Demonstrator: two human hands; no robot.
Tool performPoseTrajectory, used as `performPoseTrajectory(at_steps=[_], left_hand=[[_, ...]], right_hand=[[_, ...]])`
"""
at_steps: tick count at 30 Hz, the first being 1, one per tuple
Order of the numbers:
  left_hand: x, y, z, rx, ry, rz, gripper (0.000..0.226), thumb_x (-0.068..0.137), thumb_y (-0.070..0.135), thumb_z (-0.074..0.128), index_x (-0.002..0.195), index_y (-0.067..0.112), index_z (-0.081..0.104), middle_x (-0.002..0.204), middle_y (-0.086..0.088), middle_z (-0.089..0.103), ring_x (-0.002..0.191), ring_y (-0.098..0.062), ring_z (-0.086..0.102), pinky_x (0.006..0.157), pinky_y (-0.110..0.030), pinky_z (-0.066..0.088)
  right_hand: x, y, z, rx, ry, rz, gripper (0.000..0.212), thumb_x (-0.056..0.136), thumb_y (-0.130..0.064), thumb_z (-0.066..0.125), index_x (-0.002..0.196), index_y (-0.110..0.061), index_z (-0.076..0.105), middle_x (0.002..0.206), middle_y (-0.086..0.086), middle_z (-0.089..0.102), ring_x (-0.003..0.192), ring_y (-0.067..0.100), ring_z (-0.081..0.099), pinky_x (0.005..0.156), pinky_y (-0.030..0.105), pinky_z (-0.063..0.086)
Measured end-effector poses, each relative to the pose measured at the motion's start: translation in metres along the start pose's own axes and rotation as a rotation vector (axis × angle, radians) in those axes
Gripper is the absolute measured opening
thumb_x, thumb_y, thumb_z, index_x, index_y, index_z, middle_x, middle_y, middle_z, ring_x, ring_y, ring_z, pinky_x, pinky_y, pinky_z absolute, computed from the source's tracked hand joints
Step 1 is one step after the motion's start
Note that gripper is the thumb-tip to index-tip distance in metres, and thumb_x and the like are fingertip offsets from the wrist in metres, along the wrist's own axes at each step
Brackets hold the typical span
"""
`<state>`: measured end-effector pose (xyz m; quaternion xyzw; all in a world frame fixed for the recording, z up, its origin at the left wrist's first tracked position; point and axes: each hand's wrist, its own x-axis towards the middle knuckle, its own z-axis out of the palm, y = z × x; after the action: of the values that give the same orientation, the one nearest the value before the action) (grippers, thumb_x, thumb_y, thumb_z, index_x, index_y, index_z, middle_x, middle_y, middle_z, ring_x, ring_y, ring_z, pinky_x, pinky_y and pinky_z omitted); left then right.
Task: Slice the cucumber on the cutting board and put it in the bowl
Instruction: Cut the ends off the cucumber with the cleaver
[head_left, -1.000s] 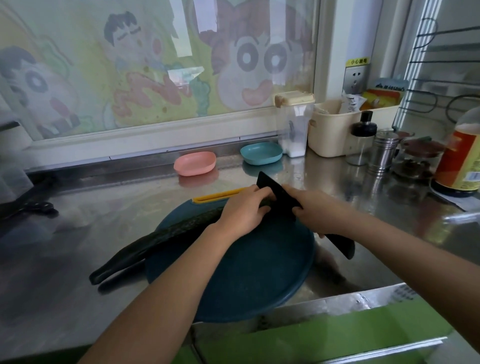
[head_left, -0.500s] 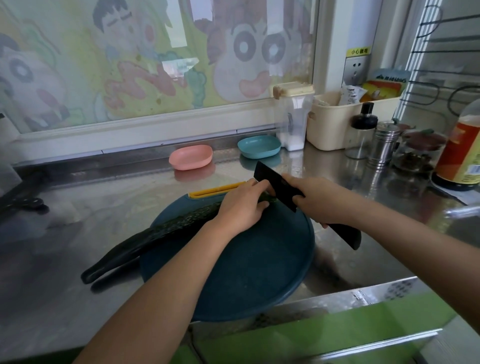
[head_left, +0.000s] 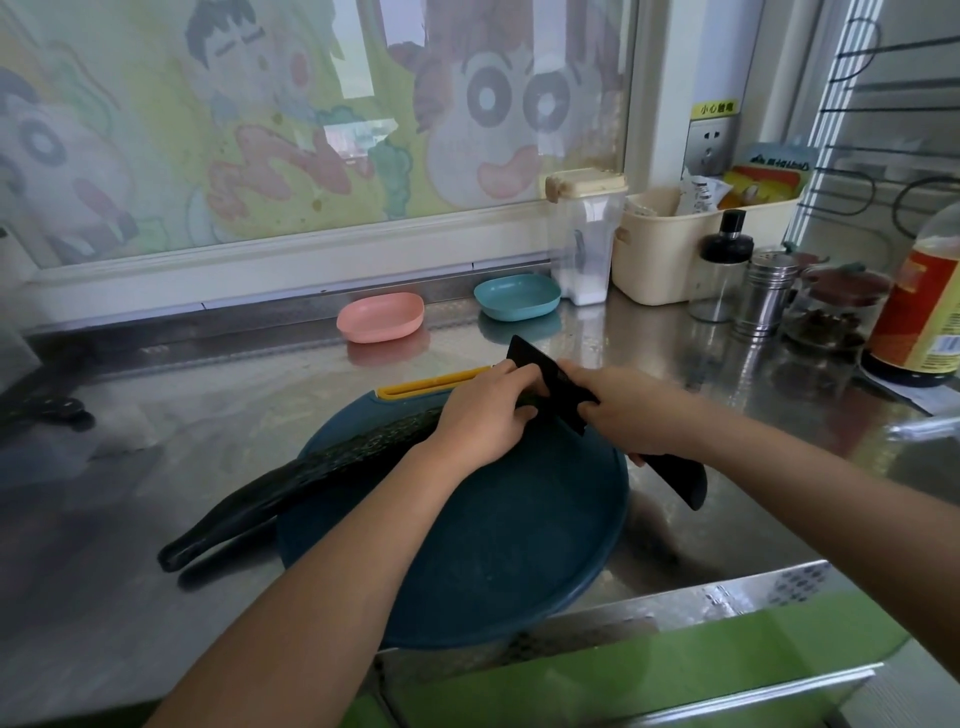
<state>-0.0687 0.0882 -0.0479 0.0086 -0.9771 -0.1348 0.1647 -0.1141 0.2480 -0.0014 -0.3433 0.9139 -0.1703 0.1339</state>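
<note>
Head view, and everything happens in the middle of the frame. The cucumber (head_left: 332, 462), long and dark green, lies slantwise across the round blue cutting board (head_left: 498, 545). Its thin tail pokes off the board's left edge toward the lower left, over the steel tabletop (head_left: 208, 405). The left hand (head_left: 483, 415) is clamped down on the cucumber's upper right end, fingers curled over the top and pinning it to the board. Right beside those knuckles comes the black knife (head_left: 556, 387), blade tilted and tip pointing away toward the window. The right hand (head_left: 628, 410) is wrapped tight round its handle, whose butt sticks out to the lower right past the board's rim. The blade sits at the cucumber's end, just beside the left fingertips; whether the edge has bitten in, I cannot tell.

Above that, toward the window ledge, a pink bowl (head_left: 380, 317) and a blue bowl (head_left: 517, 296) stand near each other on the tabletop, well apart from the board. In the upper right there's a clear lidded container (head_left: 584, 244), a cream basket (head_left: 654, 260), a steel shaker (head_left: 763, 291) and a big brown bottle (head_left: 930, 301).
</note>
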Motion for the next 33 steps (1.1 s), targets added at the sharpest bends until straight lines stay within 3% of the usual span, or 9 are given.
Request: performPoseTrajectory(at_steps=[4,7,11,14,17,28,33], left_hand=[[0.000,-0.001,0.000,-0.026,-0.004,-0.003,0.021,0.090,0.023,0.059,0.110,0.027,0.057,0.105,0.003,0.055,0.098,-0.019,0.055,0.075,-0.036,0.045],[-0.001,-0.001,0.001,-0.045,0.001,-0.008,0.021,0.090,0.022,0.060,0.110,0.026,0.057,0.106,0.004,0.054,0.099,-0.019,0.055,0.076,-0.035,0.044],[0.000,-0.002,0.001,-0.044,0.000,0.000,0.021,0.090,0.022,0.059,0.111,0.026,0.057,0.099,0.009,0.048,0.098,-0.019,0.055,0.072,-0.032,0.040],[0.001,-0.002,0.001,-0.027,-0.005,-0.006,0.021,0.090,0.024,0.059,0.111,0.024,0.057,0.102,0.003,0.053,0.097,-0.020,0.055,0.074,-0.036,0.044],[0.001,-0.002,0.001,-0.006,-0.013,-0.015,0.021,0.090,0.024,0.059,0.111,0.023,0.056,0.103,0.000,0.055,0.097,-0.022,0.056,0.076,-0.040,0.046],[0.000,0.000,-0.001,-0.037,-0.004,-0.016,0.019,0.089,0.022,0.060,0.109,0.023,0.057,0.107,0.004,0.055,0.101,-0.020,0.055,0.077,-0.035,0.044],[0.000,0.001,-0.001,-0.040,0.002,-0.015,0.019,0.088,0.021,0.062,0.107,0.023,0.058,0.105,0.003,0.056,0.099,-0.020,0.055,0.076,-0.036,0.045]], right_hand=[[0.003,0.004,0.009,0.012,0.047,-0.009,0.057,0.097,-0.010,0.033,0.148,-0.030,0.018,0.090,0.001,0.053,0.054,0.010,0.051,0.036,0.013,0.043],[0.000,0.010,0.009,0.021,0.069,-0.019,0.058,0.097,-0.010,0.034,0.149,-0.029,0.018,0.102,0.005,0.056,0.055,0.005,0.043,0.036,0.005,0.037],[-0.003,0.012,0.006,0.052,0.063,-0.003,0.057,0.097,-0.011,0.035,0.147,-0.034,0.021,0.095,0.002,0.053,0.050,0.008,0.048,0.033,0.011,0.038],[-0.005,0.009,0.002,0.091,0.077,-0.004,0.054,0.096,-0.011,0.034,0.144,-0.034,0.027,0.084,0.001,0.053,0.044,0.014,0.052,0.035,0.020,0.042],[-0.006,0.006,-0.003,0.089,0.076,-0.003,0.051,0.096,-0.010,0.034,0.141,-0.031,0.031,0.077,0.000,0.049,0.043,0.015,0.053,0.034,0.018,0.040],[-0.003,0.003,-0.005,0.128,0.041,0.008,0.052,0.095,-0.008,0.036,0.142,-0.030,0.030,0.082,-0.001,0.049,0.049,0.015,0.054,0.035,0.020,0.042],[0.001,-0.001,0.006,0.061,0.034,0.026,0.054,0.096,-0.010,0.035,0.146,-0.029,0.023,0.101,0.007,0.053,0.059,0.020,0.059,0.047,0.029,0.054]])
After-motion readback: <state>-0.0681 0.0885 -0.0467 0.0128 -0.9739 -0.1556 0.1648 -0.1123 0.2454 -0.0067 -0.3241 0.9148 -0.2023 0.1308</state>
